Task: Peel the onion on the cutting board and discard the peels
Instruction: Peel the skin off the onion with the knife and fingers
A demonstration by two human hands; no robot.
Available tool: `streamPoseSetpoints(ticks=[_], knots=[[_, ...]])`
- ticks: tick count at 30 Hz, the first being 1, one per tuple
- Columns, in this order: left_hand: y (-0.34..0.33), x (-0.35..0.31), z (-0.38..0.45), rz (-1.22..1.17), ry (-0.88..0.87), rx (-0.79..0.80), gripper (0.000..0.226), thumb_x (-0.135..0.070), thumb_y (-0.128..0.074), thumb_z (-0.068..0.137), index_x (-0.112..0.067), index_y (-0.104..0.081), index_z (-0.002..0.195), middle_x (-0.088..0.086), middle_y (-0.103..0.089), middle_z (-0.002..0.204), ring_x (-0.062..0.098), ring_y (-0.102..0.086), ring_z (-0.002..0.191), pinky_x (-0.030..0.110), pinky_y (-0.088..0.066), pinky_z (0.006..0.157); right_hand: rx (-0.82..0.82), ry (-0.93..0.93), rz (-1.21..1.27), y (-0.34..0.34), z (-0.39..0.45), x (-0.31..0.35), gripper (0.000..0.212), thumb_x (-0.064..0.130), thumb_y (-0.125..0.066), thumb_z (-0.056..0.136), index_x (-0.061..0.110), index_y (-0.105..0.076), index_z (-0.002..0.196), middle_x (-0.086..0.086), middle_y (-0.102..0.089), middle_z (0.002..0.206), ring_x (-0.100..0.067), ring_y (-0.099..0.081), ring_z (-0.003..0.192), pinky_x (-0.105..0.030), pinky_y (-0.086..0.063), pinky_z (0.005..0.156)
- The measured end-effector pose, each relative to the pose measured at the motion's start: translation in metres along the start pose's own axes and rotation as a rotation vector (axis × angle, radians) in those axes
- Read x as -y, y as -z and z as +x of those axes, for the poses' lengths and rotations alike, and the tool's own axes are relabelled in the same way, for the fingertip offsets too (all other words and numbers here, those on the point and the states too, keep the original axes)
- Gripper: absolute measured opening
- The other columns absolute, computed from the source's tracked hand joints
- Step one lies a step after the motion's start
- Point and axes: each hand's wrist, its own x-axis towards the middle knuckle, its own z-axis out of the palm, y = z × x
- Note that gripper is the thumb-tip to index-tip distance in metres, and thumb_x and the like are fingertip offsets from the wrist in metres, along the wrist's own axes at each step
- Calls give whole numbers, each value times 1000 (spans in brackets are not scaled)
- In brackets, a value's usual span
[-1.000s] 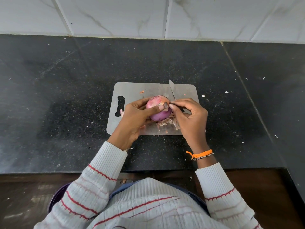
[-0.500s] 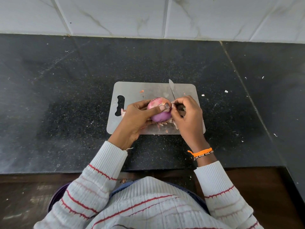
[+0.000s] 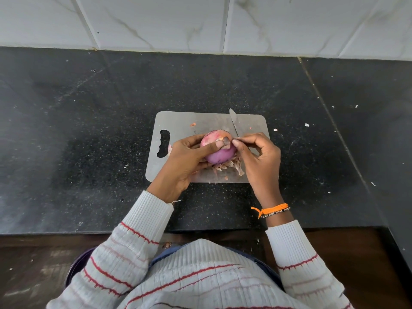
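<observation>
A purple onion (image 3: 219, 153) is held just above the grey cutting board (image 3: 182, 123) in my left hand (image 3: 187, 162), with the thumb pressed on its top. My right hand (image 3: 259, 159) sits at the onion's right side, thumb and forefinger pinching a bit of skin at its upper end. Loose dry peels (image 3: 231, 166) lie on the board under the onion. A knife (image 3: 233, 123) lies on the board behind the onion, its blade pointing away; my right hand hides its handle.
The board lies on a black stone counter (image 3: 89, 130) below a white tiled wall. Small scraps dot the counter to the right. A dark round bin (image 3: 74, 269) shows on the floor at lower left, partly hidden by my sleeve.
My right hand has curled in tighter against the onion's top, fingertips now pinching skin there. The left hand and onion have barely moved.
</observation>
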Motion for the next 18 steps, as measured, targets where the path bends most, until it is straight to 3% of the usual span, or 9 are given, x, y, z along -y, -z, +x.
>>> streamPoseSetpoints(ticks=[3,7,11,15,18], knots=[[0,0,1,-15,14,23,44,-16,-71,74,-5,-61,115,4,-70,95,13,-70,79,22,-58,63,-44,0,-86,-3,0,-3,2,7,-64,85,7,-63,84,-5,-62,83,-13,-59,77,-14,-46,70],[3,0,2,-62,36,62,41,-15,-63,83,-1,-57,121,14,-66,111,19,-66,95,30,-57,77,-45,-14,-206,-4,-2,-18,8,0,-65,82,3,-58,78,-7,-57,82,-9,-53,68,-10,-42,62],[3,-2,2,-94,30,101,40,-12,-56,88,0,-52,125,12,-64,109,17,-65,93,28,-58,74,-31,-44,-273,-6,-2,-28,12,-4,-69,76,4,-60,74,-7,-57,80,-5,-52,63,-12,-43,57],[2,0,3,-133,48,93,38,-10,-53,89,-3,-49,127,14,-59,120,28,-64,103,41,-56,75,-45,-56,-195,-5,0,-18,18,-6,-63,80,7,-66,91,-5,-65,92,-8,-62,79,-7,-46,70],[1,1,5,-94,39,56,33,-9,-57,88,-7,-52,121,13,-61,117,33,-63,105,43,-55,73,-41,11,-60,-2,1,0,19,-3,-57,87,7,-66,100,-5,-66,98,-8,-64,91,-19,-53,79]])
